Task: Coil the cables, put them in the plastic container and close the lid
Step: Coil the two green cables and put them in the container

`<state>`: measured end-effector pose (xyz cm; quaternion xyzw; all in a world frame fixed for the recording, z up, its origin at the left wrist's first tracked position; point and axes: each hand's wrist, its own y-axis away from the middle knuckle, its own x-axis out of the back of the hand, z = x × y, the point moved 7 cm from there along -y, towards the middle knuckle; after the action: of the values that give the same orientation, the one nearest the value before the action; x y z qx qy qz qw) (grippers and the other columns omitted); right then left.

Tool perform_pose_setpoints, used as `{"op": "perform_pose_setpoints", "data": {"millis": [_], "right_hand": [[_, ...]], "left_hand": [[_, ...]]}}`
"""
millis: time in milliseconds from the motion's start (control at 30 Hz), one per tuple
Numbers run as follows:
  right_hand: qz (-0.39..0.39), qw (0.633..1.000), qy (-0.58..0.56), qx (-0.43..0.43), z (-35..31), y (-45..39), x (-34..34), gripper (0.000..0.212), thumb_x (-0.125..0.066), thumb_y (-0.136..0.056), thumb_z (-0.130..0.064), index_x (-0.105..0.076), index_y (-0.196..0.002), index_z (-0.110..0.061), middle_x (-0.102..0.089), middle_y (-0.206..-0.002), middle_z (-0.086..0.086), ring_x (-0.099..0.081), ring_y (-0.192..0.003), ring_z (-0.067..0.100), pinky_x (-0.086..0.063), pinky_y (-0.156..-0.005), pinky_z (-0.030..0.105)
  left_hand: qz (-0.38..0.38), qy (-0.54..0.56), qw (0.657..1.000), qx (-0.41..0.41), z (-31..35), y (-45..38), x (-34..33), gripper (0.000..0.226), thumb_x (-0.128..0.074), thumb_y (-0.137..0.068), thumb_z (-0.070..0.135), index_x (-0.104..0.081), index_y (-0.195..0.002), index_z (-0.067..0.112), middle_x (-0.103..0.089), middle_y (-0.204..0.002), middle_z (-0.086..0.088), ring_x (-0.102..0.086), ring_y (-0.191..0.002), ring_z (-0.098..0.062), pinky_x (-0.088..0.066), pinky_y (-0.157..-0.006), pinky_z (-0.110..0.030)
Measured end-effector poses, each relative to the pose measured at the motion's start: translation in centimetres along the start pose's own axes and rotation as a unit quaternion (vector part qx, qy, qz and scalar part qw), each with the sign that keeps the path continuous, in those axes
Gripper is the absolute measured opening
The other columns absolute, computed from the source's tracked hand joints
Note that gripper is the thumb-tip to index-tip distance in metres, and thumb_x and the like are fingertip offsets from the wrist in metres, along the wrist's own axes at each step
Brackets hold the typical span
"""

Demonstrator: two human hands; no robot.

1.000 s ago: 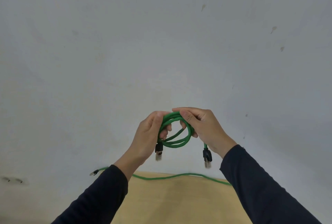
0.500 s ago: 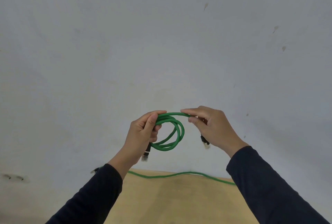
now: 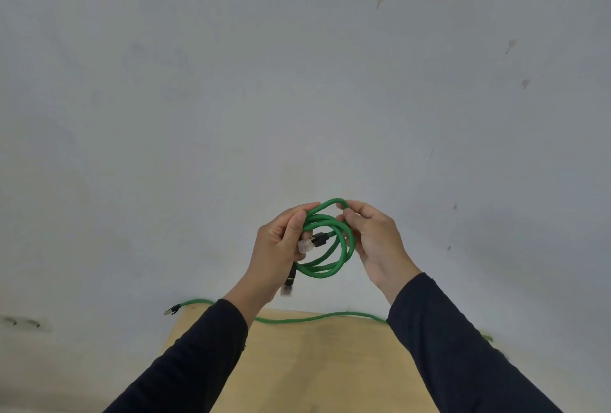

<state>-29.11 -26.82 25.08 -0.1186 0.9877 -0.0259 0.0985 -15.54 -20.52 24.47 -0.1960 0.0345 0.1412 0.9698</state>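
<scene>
A green network cable (image 3: 334, 249) is wound into a small coil of about three loops, held up in front of the wall. My left hand (image 3: 279, 247) grips the coil's left side, and one black plug hangs below it. My right hand (image 3: 375, 239) pinches the top loop between thumb and fingers. The other plug, black with a clear tip, lies across the middle of the coil. A second green cable (image 3: 317, 317) lies stretched along the far edge of the wooden table (image 3: 314, 366). No plastic container is in view.
A pale grey wall fills most of the view behind my hands. The second cable's plug (image 3: 170, 310) sticks out past the table's left corner. Dark sleeves cover both forearms.
My right hand has brought the free end back toward the left hand. The plug that hung by the right hand now lies across the coil's middle, and another loop is formed.
</scene>
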Motion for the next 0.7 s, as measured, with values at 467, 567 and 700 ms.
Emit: {"op": "perform_pose_setpoints", "data": {"millis": [467,567,700], "right_hand": [[-0.005,0.962,0.216,0.165,1.8,2.6,-2.4,0.044,-0.039,-0.096,-0.034,-0.031,-0.14,-0.038,-0.066,-0.087,0.007,-0.044,-0.062,0.002,-0.038,-0.061,0.01],[0.058,0.934,0.27,0.227,2.8,2.9,-1.6,0.046,-0.034,-0.099,-0.023,-0.026,-0.139,-0.043,-0.06,-0.082,0.001,-0.049,-0.065,0.004,-0.04,-0.066,0.012],[0.092,0.911,0.338,0.216,6.0,3.6,0.1,0.04,-0.034,-0.098,-0.012,-0.046,-0.131,-0.031,-0.057,-0.081,0.003,-0.054,-0.079,0.015,-0.04,-0.075,0.022]], "left_hand": [[0.084,0.078,0.993,0.024,-2.3,-1.4,1.2,0.027,-0.042,-0.098,0.022,-0.068,-0.102,0.026,-0.052,-0.065,0.001,-0.038,-0.047,-0.007,-0.037,-0.045,-0.019],[0.045,0.065,0.996,0.048,-3.6,-0.4,0.5,0.027,-0.042,-0.098,0.025,-0.068,-0.103,0.032,-0.057,-0.07,0.002,-0.044,-0.055,-0.01,-0.043,-0.055,-0.023],[0.004,0.022,0.993,0.113,-6.9,2.5,0.1,0.026,-0.046,-0.096,0.024,-0.065,-0.112,0.033,-0.07,-0.082,0.001,-0.055,-0.062,-0.008,-0.05,-0.064,-0.022]]}}
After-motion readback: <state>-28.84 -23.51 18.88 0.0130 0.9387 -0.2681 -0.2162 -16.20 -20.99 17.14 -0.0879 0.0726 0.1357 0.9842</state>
